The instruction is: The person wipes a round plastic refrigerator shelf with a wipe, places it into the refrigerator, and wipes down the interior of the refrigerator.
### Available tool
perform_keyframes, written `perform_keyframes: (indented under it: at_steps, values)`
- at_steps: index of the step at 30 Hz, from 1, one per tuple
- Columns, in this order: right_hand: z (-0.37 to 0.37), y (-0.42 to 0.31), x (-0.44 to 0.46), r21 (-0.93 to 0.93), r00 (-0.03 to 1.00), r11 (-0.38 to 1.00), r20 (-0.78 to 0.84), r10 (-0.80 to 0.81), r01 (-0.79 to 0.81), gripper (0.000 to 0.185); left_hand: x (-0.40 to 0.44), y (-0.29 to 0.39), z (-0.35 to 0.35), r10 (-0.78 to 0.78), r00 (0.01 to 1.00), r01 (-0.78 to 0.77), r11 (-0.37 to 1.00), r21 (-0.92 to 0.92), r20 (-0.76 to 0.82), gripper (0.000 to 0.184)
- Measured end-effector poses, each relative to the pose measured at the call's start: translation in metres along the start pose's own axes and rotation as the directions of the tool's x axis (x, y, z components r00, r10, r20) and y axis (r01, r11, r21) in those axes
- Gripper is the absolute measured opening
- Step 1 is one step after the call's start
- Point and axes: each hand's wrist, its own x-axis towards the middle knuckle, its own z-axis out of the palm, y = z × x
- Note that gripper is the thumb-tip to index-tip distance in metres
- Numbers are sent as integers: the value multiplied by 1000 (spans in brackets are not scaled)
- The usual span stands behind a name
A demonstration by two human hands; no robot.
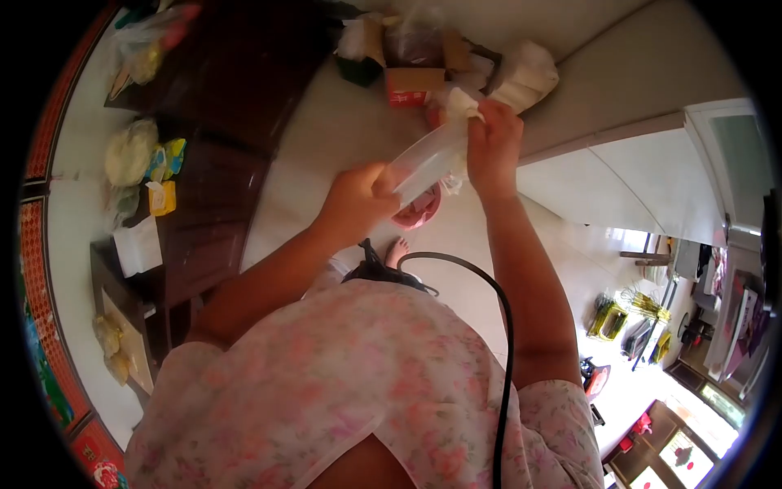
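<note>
Long translucent colourless piece (pixel 418 165): plastic, smooth, soft sheen.
Crumpled white wad (pixel 463 104): matt, creased; cloth or paper, cannot be told.
Round pink container (pixel 418 216): plastic in look, smooth.
Open brown box with a red lower front (pixel 415 80): cardboard, matt on the flaps, printed on the red part.
Dark brown furniture (pixel 236 81): wood in look, polished, glossy highlights.
White panelled unit (pixel 607 187): smooth, low sheen.
Pale floor (pixel 456 285): hard, smooth, faintly reflective.
White garment with pink floral print (pixel 350 367): thin cloth, matt, softly creased.
Long black cable (pixel 510 342): rubber or plastic sheath, smooth, slight gloss.
Pale bulging bag (pixel 130 155): thin plastic film, wrinkled.
</note>
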Motion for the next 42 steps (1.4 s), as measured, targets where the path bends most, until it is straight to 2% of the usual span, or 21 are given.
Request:
perform_keyframes:
  at_steps: [2,4,7,10,12,13,15,16,18,20,22,24,27,28,29,30,33,35,36,40,42]
  values:
    - [9,-33,-16,443,986,896,-126,109,-43,26,0,0,4,42,999,-40,997,67,-30,18]
    - [2,-52,-30,333,972,914,-30,-235,231,30,3,-8,5,72,997,-72,997,-24,-7,18]
    - [-12,-60,-19,111,926,922,30,-377,372,35,3,5,-3,89,996,-89,996,-33,-4,17]
    - [-1,-19,1,301,987,953,-159,2,47,20,-2,11,-7,81,997,-81,994,-68,-5,17]
    - [-8,0,3,484,897,792,-32,441,-372,21,-2,-5,-6,40,999,-34,986,-163,36,25]
    - [-3,25,-3,481,895,794,-40,443,-372,21,-3,-6,-7,45,998,-37,986,-163,43,25]
    - [17,77,-21,762,676,374,113,728,-529,23,-6,-7,-9,87,994,-51,904,-424,66,27]
    - [17,80,-28,763,676,372,112,729,-529,23,-6,-2,-10,87,994,-50,905,-422,67,27]
    - [10,74,-55,868,492,-197,430,757,-456,27,-9,20,-14,161,987,-121,741,-660,-1,26]
    - [24,32,-85,667,605,259,358,711,-699,32,-3,36,-22,233,970,-219,708,-672,-71,26]
    - [41,-16,-83,707,353,-580,706,614,-405,33,8,48,-23,298,942,-321,664,-676,-155,26]
    - [9,-94,-55,589,409,-778,779,475,-219,31,11,59,-11,302,923,-382,630,-676,-239,26]
    - [39,-33,-58,707,346,-692,691,635,-142,25,8,33,1,289,946,-312,674,-669,-150,22]
    - [24,-17,-61,606,583,-789,678,447,-98,20,7,24,7,225,970,-224,699,-679,-88,21]
    - [11,-20,-32,733,127,-653,678,724,-188,16,7,14,8,336,940,-289,688,-665,-61,18]
    - [10,4,-36,782,272,-573,623,734,-245,13,6,9,2,329,943,-281,689,-668,-57,18]
    - [11,24,-37,823,299,-392,528,795,-411,10,17,5,-21,212,976,-130,374,-918,-52,18]
    - [22,6,-42,801,290,-526,596,749,-287,14,20,7,-20,191,978,-164,432,-887,-88,24]
    - [22,-16,-46,766,118,-537,606,787,-354,20,20,7,-18,177,978,-185,492,-851,-111,31]
    - [50,-64,-78,559,237,-819,820,521,-133,32,6,7,6,136,974,-225,646,-730,-180,42]
    - [51,-84,-82,491,108,-849,871,479,-195,35,5,3,12,138,961,-265,711,-651,-241,49]
